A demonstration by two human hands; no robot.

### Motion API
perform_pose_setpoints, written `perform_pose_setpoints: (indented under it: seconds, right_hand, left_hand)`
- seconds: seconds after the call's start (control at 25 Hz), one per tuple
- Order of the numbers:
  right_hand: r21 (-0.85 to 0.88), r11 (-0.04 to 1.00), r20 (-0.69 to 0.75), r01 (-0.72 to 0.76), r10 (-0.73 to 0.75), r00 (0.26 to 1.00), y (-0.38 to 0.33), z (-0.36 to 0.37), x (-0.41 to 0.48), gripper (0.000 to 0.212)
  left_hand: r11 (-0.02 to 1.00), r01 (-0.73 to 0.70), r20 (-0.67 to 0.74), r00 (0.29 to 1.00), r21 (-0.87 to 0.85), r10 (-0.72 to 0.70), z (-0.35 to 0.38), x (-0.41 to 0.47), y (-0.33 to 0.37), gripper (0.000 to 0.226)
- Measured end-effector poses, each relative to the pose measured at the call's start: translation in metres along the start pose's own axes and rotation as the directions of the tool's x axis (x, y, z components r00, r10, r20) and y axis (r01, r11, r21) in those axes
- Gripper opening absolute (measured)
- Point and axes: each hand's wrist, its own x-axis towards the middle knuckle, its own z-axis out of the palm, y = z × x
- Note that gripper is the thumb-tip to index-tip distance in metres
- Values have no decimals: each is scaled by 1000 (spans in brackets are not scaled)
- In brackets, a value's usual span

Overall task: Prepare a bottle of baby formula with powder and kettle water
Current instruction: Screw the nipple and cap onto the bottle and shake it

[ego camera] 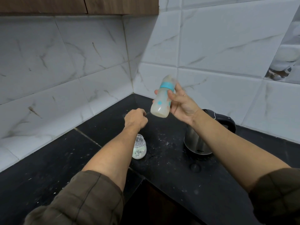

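My right hand [181,103] grips a baby bottle [161,101] in the air above the black counter. The bottle is tilted, with a teal collar and teat at the top and milky liquid inside; it looks motion-blurred. My left hand [136,118] hovers lower and to the left, fingers curled in with nothing in them. Under my left forearm a small clear jar [139,149] with pale powder stands on the counter. A steel kettle [197,142] with a black handle stands to the right, partly hidden by my right forearm.
The black counter [167,159] forms a corner against white marble-look tiles [81,62] and is dusted with spilled powder. A small round dark cap [195,167] lies in front of the kettle. Wooden cabinets [81,4] hang above.
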Motion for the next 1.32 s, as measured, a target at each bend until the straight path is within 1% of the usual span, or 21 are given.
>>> perform_pose_setpoints:
  seconds: [0.08,0.12,0.24,0.28,0.32,0.44,0.48,0.6,0.64,0.68,0.76,0.8,0.84,0.92,0.96,1.0,1.04,1.08,1.16,1.2,1.32]
  right_hand:
    - [40,999,-98,32,-28,995,-3,4,2,113]
    - [34,999,-91,22,-19,996,-3,3,2,113]
    - [-103,992,109,-70,81,991,9,0,-2,93]
    - [-130,989,136,-75,93,986,11,-1,-2,89]
    - [-118,991,120,-70,84,989,12,0,-1,90]
    - [10,1000,-74,-27,28,997,8,3,1,101]
    - [5,999,-78,-34,34,996,8,1,1,98]
    - [-83,993,19,-82,84,996,14,-2,-4,68]
    - [-75,995,-12,-70,69,998,13,-2,-3,62]
    - [-46,998,-97,-42,38,995,11,-1,-1,57]
    - [59,998,-321,32,-11,947,9,-1,5,49]
    - [87,996,-376,32,3,927,9,-2,6,43]
    - [80,997,-371,-9,39,928,10,-2,5,39]
    - [-35,988,-215,-150,140,967,13,-3,-1,42]
    - [-91,980,-136,-176,163,977,15,-4,-5,46]
    - [-114,978,-105,-172,161,981,15,-4,-6,49]
    - [-92,984,-133,-152,139,981,13,-3,-5,53]
    - [-32,991,-224,-127,117,968,11,-3,-4,56]
    - [80,990,-394,-112,135,909,11,-7,-1,55]
    - [53,987,-391,-150,159,907,11,-9,-2,50]
    - [-153,954,-230,-259,220,948,21,-12,-9,37]
  left_hand:
    - [1000,6,-5,1000,-7,-6,0,1,-3,40]
    - [1000,10,-6,1000,-8,-10,0,2,-4,39]
    - [1000,0,6,1000,24,-1,0,5,-4,30]
    - [999,-5,9,1000,33,5,0,5,-4,28]
    - [999,-3,8,1000,37,3,-1,5,-4,28]
    - [1000,16,4,1000,9,-17,-1,5,-5,36]
    - [1000,20,5,1000,4,-20,0,5,-6,37]
    - [1000,19,13,1000,-3,-19,3,6,-8,34]
    - [1000,20,13,1000,-6,-20,2,6,-8,35]
    - [1000,23,11,1000,-8,-23,2,6,-8,37]
    - [1000,27,-1,1000,-9,-27,1,6,-8,42]
    - [1000,27,-2,1000,-9,-27,0,5,-7,43]
    - [1000,25,0,1000,-9,-25,1,6,-6,43]
    - [1000,25,12,1000,-12,-25,2,6,-3,38]
    - [1000,26,18,999,-10,-26,3,6,-1,36]
    - [1000,26,19,999,-11,-26,3,6,-1,36]
    - [1000,27,18,999,-9,-27,3,5,0,37]
    - [1000,27,14,1000,-8,-26,3,4,-1,40]
    - [1000,24,9,1000,-10,-24,4,4,-3,42]
    - [1000,22,13,1000,-8,-22,4,4,-3,42]
    - [1000,21,23,1000,-6,-21,2,5,-2,41]
